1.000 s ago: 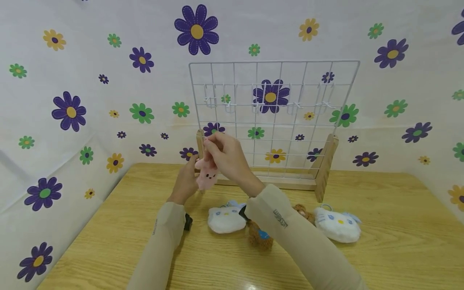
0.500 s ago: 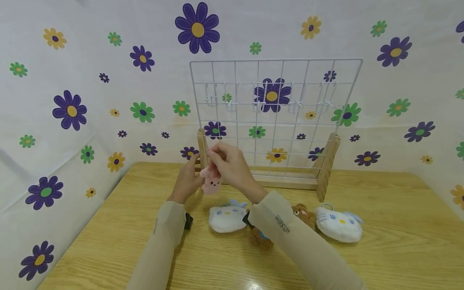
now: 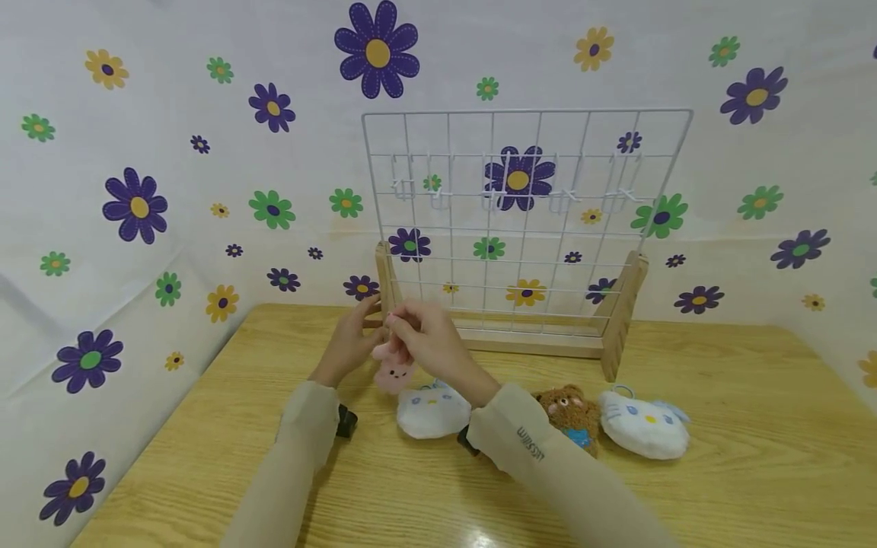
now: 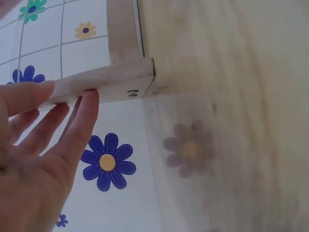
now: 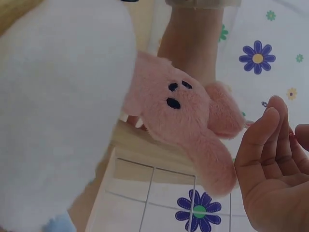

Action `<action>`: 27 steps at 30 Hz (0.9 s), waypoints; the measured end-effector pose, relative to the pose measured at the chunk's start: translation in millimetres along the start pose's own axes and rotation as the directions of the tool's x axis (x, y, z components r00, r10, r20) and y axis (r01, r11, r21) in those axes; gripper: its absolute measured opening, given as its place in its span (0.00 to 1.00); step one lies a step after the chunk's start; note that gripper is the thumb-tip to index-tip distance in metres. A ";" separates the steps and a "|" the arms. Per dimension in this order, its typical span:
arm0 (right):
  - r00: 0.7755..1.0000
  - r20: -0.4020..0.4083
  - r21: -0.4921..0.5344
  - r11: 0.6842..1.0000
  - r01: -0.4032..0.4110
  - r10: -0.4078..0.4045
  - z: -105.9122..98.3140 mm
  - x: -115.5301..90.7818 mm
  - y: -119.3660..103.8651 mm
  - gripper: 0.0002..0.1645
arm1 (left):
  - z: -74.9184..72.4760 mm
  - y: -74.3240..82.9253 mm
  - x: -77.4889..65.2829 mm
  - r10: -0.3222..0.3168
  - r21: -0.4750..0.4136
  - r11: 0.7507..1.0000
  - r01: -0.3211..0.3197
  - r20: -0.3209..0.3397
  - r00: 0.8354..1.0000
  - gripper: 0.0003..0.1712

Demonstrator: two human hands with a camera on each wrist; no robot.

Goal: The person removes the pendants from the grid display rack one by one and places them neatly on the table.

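Observation:
My right hand (image 3: 441, 346) pinches the hanging loop of a pink bunny plush charm (image 3: 393, 376), which dangles just left of the fingers. In the right wrist view the bunny's face and long ears (image 5: 217, 164) show beside the hand. My left hand (image 3: 346, 346) holds the left wooden post (image 3: 385, 278) of a white wire grid rack (image 3: 493, 228), its thumb on one side and fingers on the other, as the left wrist view shows. A white cat-face plush (image 3: 433, 415) lies on the table below the bunny.
Several white hooks (image 3: 493, 199) hang across the rack's upper part. Right of my right forearm lie a brown bear plush (image 3: 570, 411) with a blue patch and another white cat-face plush (image 3: 647, 428). A flower-printed cloth (image 3: 171, 152) stands behind the wooden table (image 3: 233, 426).
My right hand has lowered the pink bunny toward the table. My left hand stays at the rack's post. More of the bear shows now beside the right sleeve.

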State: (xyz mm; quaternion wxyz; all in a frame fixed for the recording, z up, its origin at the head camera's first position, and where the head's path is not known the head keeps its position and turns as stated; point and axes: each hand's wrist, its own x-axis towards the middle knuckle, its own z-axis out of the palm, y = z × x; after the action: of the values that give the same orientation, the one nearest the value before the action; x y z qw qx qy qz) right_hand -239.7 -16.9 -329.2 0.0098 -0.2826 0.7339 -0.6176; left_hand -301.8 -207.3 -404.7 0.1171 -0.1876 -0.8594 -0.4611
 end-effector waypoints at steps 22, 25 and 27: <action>0.980 0.171 -0.100 0.991 -0.085 0.101 19.8 -4.6 20.3 0.11 | -1.8 8.2 4.1 -0.110 0.045 0.993 0.111 -0.019 0.994 0.27; 0.976 0.185 -0.187 0.979 -0.080 0.115 18.8 -0.4 25.5 0.11 | -1.2 9.0 3.3 -0.117 0.048 0.992 0.118 -0.021 0.993 0.27; 0.971 0.205 -0.244 0.967 -0.072 0.124 18.3 2.5 27.8 0.10 | -1.2 9.4 3.2 -0.130 0.048 0.990 0.131 -0.020 0.991 0.27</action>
State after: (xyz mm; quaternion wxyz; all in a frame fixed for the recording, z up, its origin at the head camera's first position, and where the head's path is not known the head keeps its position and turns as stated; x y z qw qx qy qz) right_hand -246.3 -32.4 -358.0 0.0877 -0.3110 0.8093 -0.4906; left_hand -300.6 -202.9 -395.8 0.0983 -0.1242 -0.8798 -0.4482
